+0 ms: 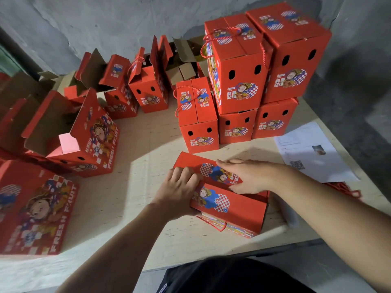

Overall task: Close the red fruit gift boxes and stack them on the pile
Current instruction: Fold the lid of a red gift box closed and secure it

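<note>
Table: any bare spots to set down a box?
Bare wood between the open box, the closed single box and the left hand. Another strip at the near edge before the held box. Crowded: back row, stacked pile, paper sheet on the right.

Left hand (178, 188) fingers curled, right hand (249, 176) seemingly flat, forearms extended

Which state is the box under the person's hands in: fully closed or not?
Not fully closed: on the box, the far flap is raised.
</note>
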Tool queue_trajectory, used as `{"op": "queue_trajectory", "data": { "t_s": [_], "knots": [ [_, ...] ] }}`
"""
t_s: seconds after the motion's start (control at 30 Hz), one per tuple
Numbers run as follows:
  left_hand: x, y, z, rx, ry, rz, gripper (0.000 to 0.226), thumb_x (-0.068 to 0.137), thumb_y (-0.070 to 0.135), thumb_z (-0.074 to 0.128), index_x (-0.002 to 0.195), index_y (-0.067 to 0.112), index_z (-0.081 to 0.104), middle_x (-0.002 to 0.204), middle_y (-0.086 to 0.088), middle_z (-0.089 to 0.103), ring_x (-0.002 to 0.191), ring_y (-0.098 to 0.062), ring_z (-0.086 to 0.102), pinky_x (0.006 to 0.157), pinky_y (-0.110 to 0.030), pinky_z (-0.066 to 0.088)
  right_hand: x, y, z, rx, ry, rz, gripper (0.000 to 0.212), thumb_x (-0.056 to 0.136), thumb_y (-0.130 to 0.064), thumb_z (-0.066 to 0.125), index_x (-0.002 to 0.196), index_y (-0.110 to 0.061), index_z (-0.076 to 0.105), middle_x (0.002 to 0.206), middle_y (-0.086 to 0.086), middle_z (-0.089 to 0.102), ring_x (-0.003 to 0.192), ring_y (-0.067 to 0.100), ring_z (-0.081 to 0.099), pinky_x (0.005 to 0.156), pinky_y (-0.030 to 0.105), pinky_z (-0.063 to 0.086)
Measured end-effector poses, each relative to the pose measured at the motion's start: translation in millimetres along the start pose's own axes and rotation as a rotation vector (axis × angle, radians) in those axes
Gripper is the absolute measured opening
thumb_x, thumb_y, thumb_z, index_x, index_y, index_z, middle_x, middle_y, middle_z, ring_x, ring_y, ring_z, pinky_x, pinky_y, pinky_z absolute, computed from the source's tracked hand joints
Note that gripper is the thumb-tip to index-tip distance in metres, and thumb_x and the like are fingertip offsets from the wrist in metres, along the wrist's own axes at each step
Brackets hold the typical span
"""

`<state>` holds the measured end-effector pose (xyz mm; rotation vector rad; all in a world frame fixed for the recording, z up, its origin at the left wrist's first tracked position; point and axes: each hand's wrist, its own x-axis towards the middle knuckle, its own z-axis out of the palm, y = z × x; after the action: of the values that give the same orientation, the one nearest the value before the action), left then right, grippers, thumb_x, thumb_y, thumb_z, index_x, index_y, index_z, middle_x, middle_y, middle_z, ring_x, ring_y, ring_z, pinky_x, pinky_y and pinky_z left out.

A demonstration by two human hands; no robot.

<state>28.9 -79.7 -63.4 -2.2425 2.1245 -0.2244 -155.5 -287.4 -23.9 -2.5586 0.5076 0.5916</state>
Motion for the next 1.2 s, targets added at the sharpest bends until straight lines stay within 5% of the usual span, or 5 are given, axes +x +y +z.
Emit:
{"op": "queue_trajectory", "data": {
  "t_s": [0.3,0.5,0.67,1.0,1.2],
  "knots": [
    [-4.8,4.7,-4.3,-0.009,0.000,-0.030,0.098,0.044,0.077,0.084,0.118,0.017,0.059,0.107,-0.005,0.059,0.091,-0.026,0.055,0.084,-0.041,0.052,5.5,-24.6,-0.9,-0.251,0.007,0.016,0.096,0.096,-0.031,0.061,0.165,-0.027,-0.005,0.165,-0.001,0.030,0.125,0.025,0.056,0.092,0.042,0.056],
    [-4.0,9.4,-4.5,-0.115,-0.076,-0.162,0.113,0.045,0.072,0.090,0.136,0.018,0.052,0.123,-0.007,0.056,0.109,-0.029,0.055,0.099,-0.047,0.053,0.3,-15.3,-3.6,-0.134,-0.010,-0.007,0.077,0.099,-0.031,0.051,0.165,-0.023,0.012,0.172,0.000,0.018,0.151,0.026,0.033,0.118,0.042,0.039],
    [-9.4,15.1,4.6,-0.146,-0.023,-0.248,0.148,0.041,0.070,0.094,0.163,0.026,0.024,0.140,-0.013,0.042,0.141,-0.040,0.033,0.117,-0.061,0.031,-10.9,-9.9,17.6,-0.026,0.106,0.002,0.079,0.090,-0.050,0.030,0.164,-0.032,0.008,0.174,-0.006,0.007,0.154,0.023,0.027,0.120,0.045,0.036],
    [-5.8,3.9,14.2,-0.183,-0.138,-0.109,0.135,0.067,0.073,0.083,0.165,0.034,-0.001,0.175,-0.003,-0.003,0.161,-0.027,-0.009,0.130,-0.052,-0.005,-10.0,-13.8,70.2,-0.237,0.377,0.071,0.070,0.099,-0.048,0.022,0.165,-0.030,0.012,0.170,0.008,0.024,0.138,0.033,0.042,0.111,0.052,0.042],
    [-1.4,3.0,6.4,-0.318,-0.182,-0.147,0.116,0.075,0.101,0.023,0.167,0.034,0.001,0.175,0.004,-0.009,0.160,-0.021,-0.015,0.130,-0.051,-0.008,-14.5,-6.5,64.3,-0.217,0.356,0.070,0.068,0.101,-0.056,0.027,0.164,-0.036,0.014,0.169,0.002,0.026,0.126,0.029,0.050,0.097,0.048,0.052]
  ]
}}
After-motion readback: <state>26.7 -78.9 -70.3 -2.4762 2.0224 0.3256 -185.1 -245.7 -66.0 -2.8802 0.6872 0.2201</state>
